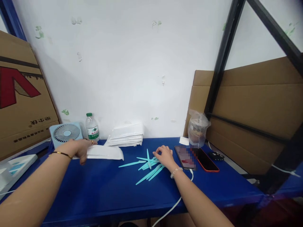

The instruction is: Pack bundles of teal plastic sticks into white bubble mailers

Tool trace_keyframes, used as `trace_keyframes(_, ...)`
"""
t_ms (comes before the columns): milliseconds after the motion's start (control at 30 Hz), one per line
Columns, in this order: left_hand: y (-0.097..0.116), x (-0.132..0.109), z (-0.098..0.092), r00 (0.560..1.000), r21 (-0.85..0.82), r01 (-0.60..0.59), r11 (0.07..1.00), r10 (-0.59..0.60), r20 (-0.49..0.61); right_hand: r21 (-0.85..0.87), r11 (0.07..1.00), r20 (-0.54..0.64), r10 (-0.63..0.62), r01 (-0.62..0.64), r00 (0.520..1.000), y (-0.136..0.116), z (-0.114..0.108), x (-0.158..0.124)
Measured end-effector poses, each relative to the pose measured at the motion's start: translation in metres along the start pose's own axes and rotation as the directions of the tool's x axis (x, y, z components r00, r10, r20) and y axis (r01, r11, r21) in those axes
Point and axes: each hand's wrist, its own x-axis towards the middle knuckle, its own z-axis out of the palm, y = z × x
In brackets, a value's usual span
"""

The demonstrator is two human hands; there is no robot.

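Note:
My left hand (79, 148) is closed on a flat white pouch (105, 152) that lies on the blue table (99, 192), near a small fan. My right hand (164, 156) rests with curled fingers on a loose pile of light blue plastic sticks (149, 167) in the middle of the table, pinching at one of them. A stack of white pouches (126, 135) leans by the wall behind the sticks.
A light blue desk fan (65, 133) and a water bottle (92, 127) stand at the back left. Two phones (186, 157) (207, 160) and a bagged drink cup (197, 130) sit to the right. Cardboard sheets (255, 101) flank both sides. A white cable (175, 205) runs off the front edge.

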Motion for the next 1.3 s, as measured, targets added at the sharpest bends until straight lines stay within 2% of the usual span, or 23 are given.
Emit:
trace_keyframes(67,0.004,0.002,0.023,0.989,-0.017,-0.005,1.000,0.007,0.151,-0.001,0.999,0.080,-0.045,0.045,0.996,0.000,-0.009,0.002)
trace_keyframes(100,0.010,0.002,0.032,0.988,-0.023,0.007,1.000,-0.004,0.152,0.024,0.998,0.119,-0.067,0.065,0.991,0.002,-0.015,0.004)
trace_keyframes(167,0.029,0.001,0.046,0.998,-0.056,0.007,0.998,-0.003,0.070,0.140,0.986,0.214,-0.124,0.095,0.969,0.010,-0.027,0.009)
trace_keyframes(200,0.044,0.001,0.050,0.997,-0.092,-0.040,0.995,0.045,0.057,0.218,0.971,0.272,-0.159,0.100,0.949,0.016,-0.033,0.011)
trace_keyframes(233,0.060,0.001,0.054,0.988,-0.163,-0.149,0.975,0.152,0.007,0.285,0.954,0.335,-0.187,0.089,0.924,0.022,-0.038,0.014)
trace_keyframes(267,0.079,0.001,0.057,0.961,-0.233,-0.276,0.932,0.276,-0.034,0.324,0.943,0.391,-0.206,0.076,0.897,0.029,-0.043,0.017)
trace_keyframes(333,0.117,0.006,0.063,0.859,-0.326,-0.509,0.796,0.492,-0.140,0.348,0.934,0.457,-0.247,0.084,0.855,0.039,-0.049,0.022)
trace_keyframes(400,0.151,0.014,0.069,0.828,-0.346,-0.561,0.752,0.515,-0.222,0.349,0.928,0.479,-0.298,0.133,0.825,0.045,-0.048,0.025)
trace_keyframes(500,0.182,0.031,0.078,0.837,-0.396,-0.547,0.738,0.497,-0.230,0.358,0.915,0.473,-0.352,0.189,0.808,0.047,-0.038,0.023)
trace_keyframes(600,0.193,0.042,0.083,0.845,-0.481,-0.527,0.700,0.494,-0.207,0.380,0.902,0.465,-0.379,0.206,0.800,0.043,-0.027,0.016)
trace_keyframes(700,0.198,0.043,0.082,0.829,-0.520,-0.539,0.662,0.525,-0.191,0.409,0.891,0.496,-0.398,0.196,0.772,0.040,-0.024,0.012)
trace_keyframes(833,0.203,0.042,0.079,0.801,-0.543,-0.568,0.618,0.567,-0.192,0.328,0.897,0.317,-0.401,0.297,0.860,0.034,-0.026,0.016)
trace_keyframes(900,0.205,0.044,0.080,0.800,-0.584,-0.553,0.595,0.575,-0.171,0.283,0.875,0.296,-0.470,0.393,0.832,0.029,-0.024,0.018)
trace_keyframes(1000,0.207,0.050,0.085,0.790,-0.675,-0.513,0.530,0.599,-0.130,0.219,0.838,0.370,-0.546,0.500,0.752,0.022,-0.019,0.021)
trace_keyframes(1067,0.207,0.052,0.090,0.785,-0.722,-0.492,0.486,0.607,-0.125,0.181,0.835,0.390,-0.545,0.519,0.742,0.020,-0.016,0.021)
trace_keyframes(1133,0.207,0.054,0.092,0.787,-0.757,-0.475,0.448,0.601,-0.138,0.206,0.839,0.383,-0.542,0.503,0.748,0.020,-0.015,0.022)
trace_keyframes(1200,0.206,0.053,0.091,0.815,-0.779,-0.466,0.418,0.546,-0.194,0.314,0.851,0.330,-0.513,0.420,0.792,0.021,-0.015,0.023)
trace_keyframes(1267,0.207,0.052,0.087,0.846,-0.807,-0.462,0.368,0.458,-0.275,0.515,0.827,0.281,-0.412,0.226,0.867,0.018,-0.013,0.023)
trace_keyframes(1300,0.208,0.051,0.084,0.851,-0.829,-0.458,0.320,0.429,-0.305,0.626,0.772,0.272,-0.348,0.110,0.897,0.015,-0.011,0.023)
